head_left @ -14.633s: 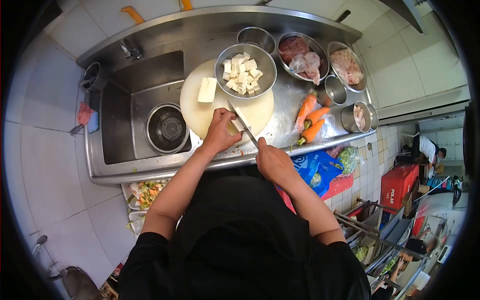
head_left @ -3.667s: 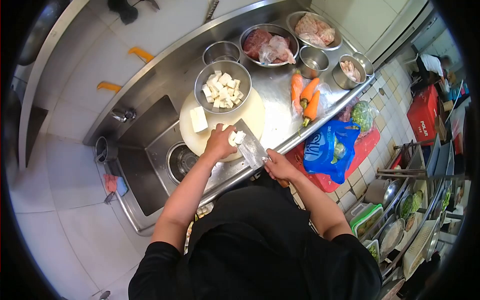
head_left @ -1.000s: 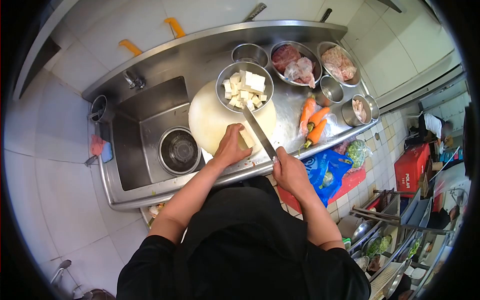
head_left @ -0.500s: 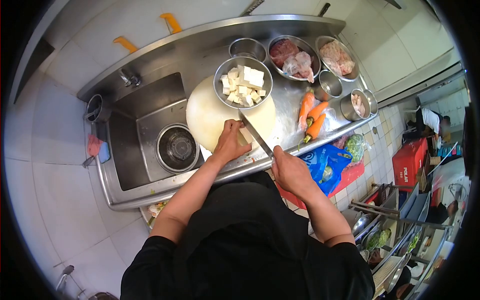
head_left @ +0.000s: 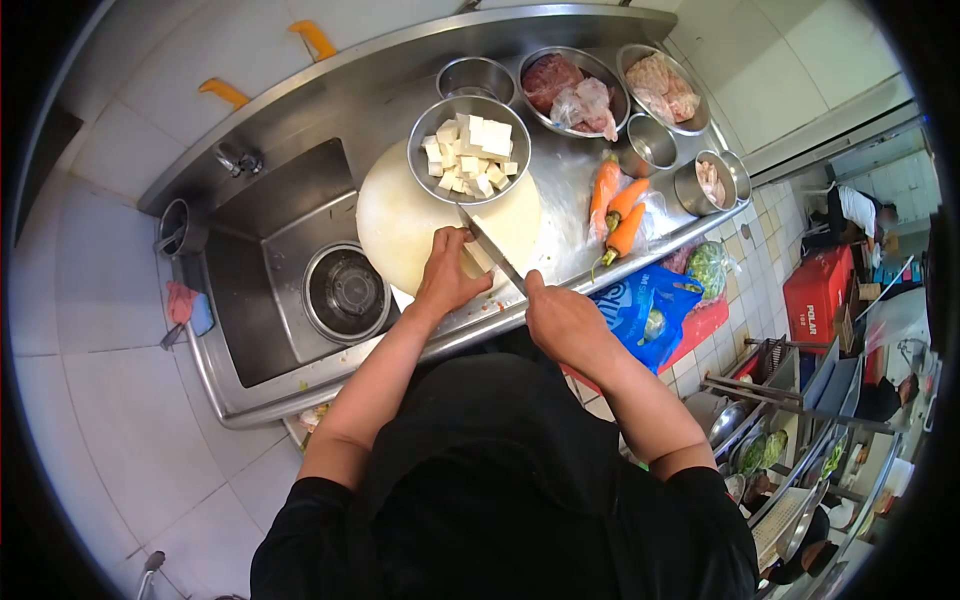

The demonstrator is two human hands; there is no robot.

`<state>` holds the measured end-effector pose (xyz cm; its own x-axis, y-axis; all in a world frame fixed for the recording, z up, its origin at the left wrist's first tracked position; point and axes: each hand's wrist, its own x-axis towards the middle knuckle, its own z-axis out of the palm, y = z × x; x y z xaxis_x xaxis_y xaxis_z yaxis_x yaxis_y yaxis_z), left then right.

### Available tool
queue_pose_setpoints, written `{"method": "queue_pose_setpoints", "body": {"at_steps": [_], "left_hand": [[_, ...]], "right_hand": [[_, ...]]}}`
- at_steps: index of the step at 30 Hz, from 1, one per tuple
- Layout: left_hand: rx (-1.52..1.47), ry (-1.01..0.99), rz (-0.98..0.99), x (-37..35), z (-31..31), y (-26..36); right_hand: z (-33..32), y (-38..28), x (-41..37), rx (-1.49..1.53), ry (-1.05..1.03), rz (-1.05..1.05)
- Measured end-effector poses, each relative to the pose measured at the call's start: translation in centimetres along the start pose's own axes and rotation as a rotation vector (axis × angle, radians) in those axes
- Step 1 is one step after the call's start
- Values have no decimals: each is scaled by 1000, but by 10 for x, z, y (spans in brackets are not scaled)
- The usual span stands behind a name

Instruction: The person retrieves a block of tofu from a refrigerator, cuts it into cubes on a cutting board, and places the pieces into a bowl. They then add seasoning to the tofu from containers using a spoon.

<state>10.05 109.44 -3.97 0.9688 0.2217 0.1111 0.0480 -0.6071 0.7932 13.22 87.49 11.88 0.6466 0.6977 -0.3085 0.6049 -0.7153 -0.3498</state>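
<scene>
My right hand (head_left: 562,318) is wrapped round the handle of a kitchen knife (head_left: 497,252), whose blade slants up and left over the round cream cutting board (head_left: 392,225). Under my left hand (head_left: 447,275), a pale block of tofu (head_left: 473,262) is held between fingers and thumb, close beside the blade. The hand partly hides the block. Just beyond the knife tip, a steel bowl (head_left: 416,172) at the back of the board holds a heap of white tofu cubes (head_left: 470,158).
Left of the board is a sink (head_left: 240,300) with a round metal pan (head_left: 312,290) inside. To the right lie carrots (head_left: 624,235), bowls of raw meat (head_left: 552,85) and steel pots (head_left: 652,145). A blue bag (head_left: 650,310) hangs low beyond the counter edge (head_left: 690,238).
The whole view has shifted slightly, so the counter sits higher and further left. Both hands keep nearly the same place over the board, the left on the tofu, the right on the knife.
</scene>
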Motion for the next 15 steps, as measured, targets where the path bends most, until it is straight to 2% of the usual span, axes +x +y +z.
{"method": "queue_pose_setpoints", "body": {"at_steps": [7, 10, 13, 15], "left_hand": [[-37, -4, -4, 2, 3, -7], [2, 31, 55, 2, 4, -6], [-30, -12, 37, 2, 3, -1], [-54, 27, 6, 2, 4, 0]], "right_hand": [[-3, -9, 11, -35, -21, 25], [-9, -13, 17, -20, -70, 66], [-1, -7, 21, 22, -58, 50], [6, -5, 22, 39, -62, 68]]}}
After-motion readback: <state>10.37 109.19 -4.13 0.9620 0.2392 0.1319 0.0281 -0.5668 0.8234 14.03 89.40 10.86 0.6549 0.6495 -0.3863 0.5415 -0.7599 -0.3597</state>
